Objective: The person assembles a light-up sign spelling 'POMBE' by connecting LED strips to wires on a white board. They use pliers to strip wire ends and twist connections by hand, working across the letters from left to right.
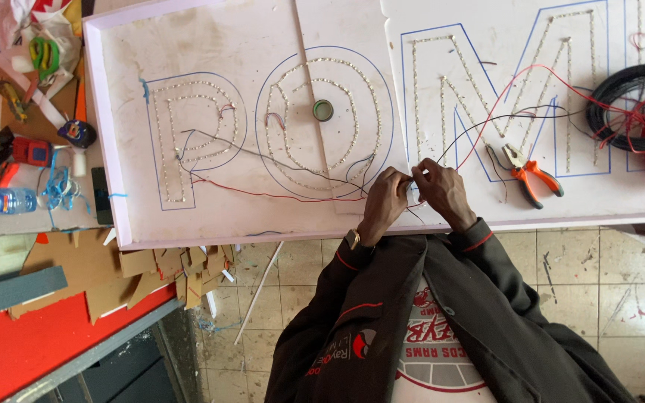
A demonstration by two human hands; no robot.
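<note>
A white sign board (210, 45) with outlined letters studded with small lights is laid flat. At its near edge, thin wires (457, 145) are pinched between the fingertips of the left hand (386, 200) and the right hand (442, 190), seemingly at a joint, though it is too small to tell. Orange-handled pliers (529, 173) are seen on the board just right of the hands; a tape roll (323, 110) lies farther in.

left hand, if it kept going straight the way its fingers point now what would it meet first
The left hand points across toward the right hand, so it would likely meet those fingers first; both already pinch the thin wires between them. Depth is unclear.
</note>
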